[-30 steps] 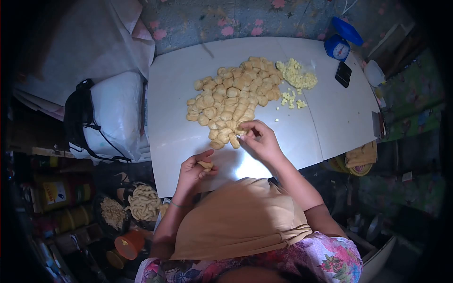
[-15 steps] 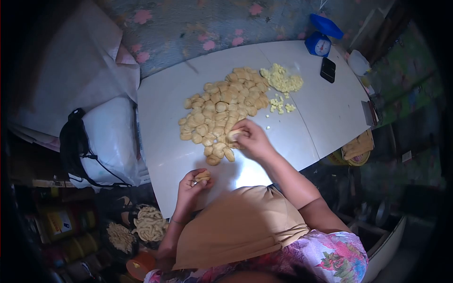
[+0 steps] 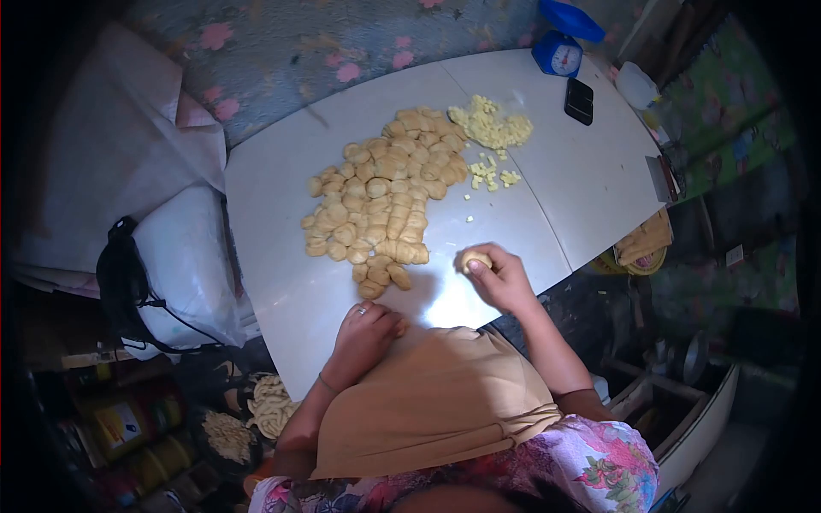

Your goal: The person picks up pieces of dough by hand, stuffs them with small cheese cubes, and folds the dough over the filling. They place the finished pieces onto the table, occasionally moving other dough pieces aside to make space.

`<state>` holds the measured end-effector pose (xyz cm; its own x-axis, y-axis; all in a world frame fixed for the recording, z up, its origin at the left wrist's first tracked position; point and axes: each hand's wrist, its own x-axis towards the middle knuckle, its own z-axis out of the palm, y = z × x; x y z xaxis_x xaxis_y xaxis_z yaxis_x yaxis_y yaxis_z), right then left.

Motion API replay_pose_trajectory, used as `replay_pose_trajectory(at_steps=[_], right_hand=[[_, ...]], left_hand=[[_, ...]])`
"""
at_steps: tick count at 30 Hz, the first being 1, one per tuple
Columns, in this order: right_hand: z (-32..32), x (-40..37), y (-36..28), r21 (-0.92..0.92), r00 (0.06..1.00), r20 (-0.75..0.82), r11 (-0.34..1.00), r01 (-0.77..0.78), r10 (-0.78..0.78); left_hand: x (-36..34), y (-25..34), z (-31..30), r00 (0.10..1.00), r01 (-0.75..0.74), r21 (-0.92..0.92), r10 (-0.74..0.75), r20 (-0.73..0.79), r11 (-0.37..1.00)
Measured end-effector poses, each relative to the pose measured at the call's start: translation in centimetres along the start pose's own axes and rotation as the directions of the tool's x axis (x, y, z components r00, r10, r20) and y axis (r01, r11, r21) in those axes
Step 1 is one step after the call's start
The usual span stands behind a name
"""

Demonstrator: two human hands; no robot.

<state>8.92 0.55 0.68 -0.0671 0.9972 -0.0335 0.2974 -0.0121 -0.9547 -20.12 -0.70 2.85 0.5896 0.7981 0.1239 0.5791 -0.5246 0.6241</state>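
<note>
The right hand [image 3: 500, 278] pinches a dough piece [image 3: 473, 260] at its fingertips, likely for working it, the heap [image 3: 385, 192] ahead-left, while the left hand [image 3: 363, 333] lies palm-down over another piece [image 3: 400, 326], grip impossible to tell.

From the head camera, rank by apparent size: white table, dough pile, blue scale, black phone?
white table
dough pile
blue scale
black phone
Scale and phone look close; the scale wins only with its tray.
</note>
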Motion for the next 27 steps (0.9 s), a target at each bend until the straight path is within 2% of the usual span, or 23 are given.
replay_pose_trajectory(at_steps=[1,2,4,6,7,10,12,13,15,16,17,19,22,25,27], right_hand=[[0.0,0.1,0.0,-0.227,0.994,0.065,0.969,0.100,-0.087],[0.1,0.3,-0.2,-0.389,0.973,0.046,0.893,0.226,-0.227],[0.4,1.4,-1.0,-0.498,0.966,-0.095,0.852,0.164,-0.241],[0.4,3.2,-1.6,-0.563,0.928,-0.261,0.823,0.077,-0.266],[0.1,4.0,-1.3,-0.593,0.936,-0.252,0.804,0.050,-0.245],[-0.6,5.9,-0.3,-0.695,0.958,-0.218,0.719,-0.020,-0.184],[0.4,5.3,-1.4,-0.351,0.978,-0.199,0.936,-0.017,-0.057],[1.0,4.9,-2.7,-0.154,0.986,-0.165,0.988,-0.030,0.005],[2.2,3.8,-5.4,-0.201,0.969,0.101,0.950,0.240,-0.224],[3.2,3.1,-6.2,-0.147,0.949,0.179,0.947,0.285,-0.258],[4.1,2.4,-7.2,-0.163,0.940,0.204,0.937,0.308,-0.274],[5.8,1.3,-8.8,-0.012,0.968,0.197,0.987,0.158,-0.153],[6.8,0.8,-8.1,-0.226,0.910,0.228,0.890,0.396,-0.347],[7.0,1.0,-6.8,-0.193,0.873,0.277,0.867,0.460,-0.402],[6.5,1.6,-6.5,-0.069,0.934,0.293,0.970,0.234,-0.205]], left_hand=[[0.2,-0.1,0.0,0.999,-0.040,-0.001,0.040,-0.023,0.999],[0.3,0.0,0.0,1.000,-0.008,0.019,0.008,-0.018,1.000],[1.0,0.9,-0.9,0.998,0.057,0.062,-0.057,-0.012,0.996],[1.4,0.7,-1.2,0.998,0.034,0.012,-0.034,-0.059,0.999],[1.5,0.6,-1.4,0.996,0.023,-0.012,-0.024,-0.084,1.000],[1.7,-0.1,-1.3,0.974,0.157,-0.154,-0.179,-0.139,0.975],[1.9,-0.4,-1.2,0.926,0.254,-0.512,-0.359,-0.115,0.821],[2.0,-0.4,-1.2,0.895,0.281,-0.666,-0.440,-0.079,0.691],[2.3,0.4,-2.0,0.852,0.375,-0.832,-0.505,0.135,0.409],[2.3,0.8,-2.3,0.826,0.414,-0.875,-0.507,0.246,0.250],[2.3,1.3,-2.4,0.814,0.434,-0.875,-0.510,0.278,0.216],[2.3,1.9,-2.2,0.789,0.472,-0.869,-0.511,0.340,0.149],[1.7,1.7,-1.5,0.791,0.480,-0.866,-0.494,0.360,0.137],[1.4,1.3,-1.4,0.773,0.503,-0.861,-0.488,0.406,0.079],[1.4,1.2,-1.4,0.759,0.501,-0.862,-0.519,0.392,0.081]])
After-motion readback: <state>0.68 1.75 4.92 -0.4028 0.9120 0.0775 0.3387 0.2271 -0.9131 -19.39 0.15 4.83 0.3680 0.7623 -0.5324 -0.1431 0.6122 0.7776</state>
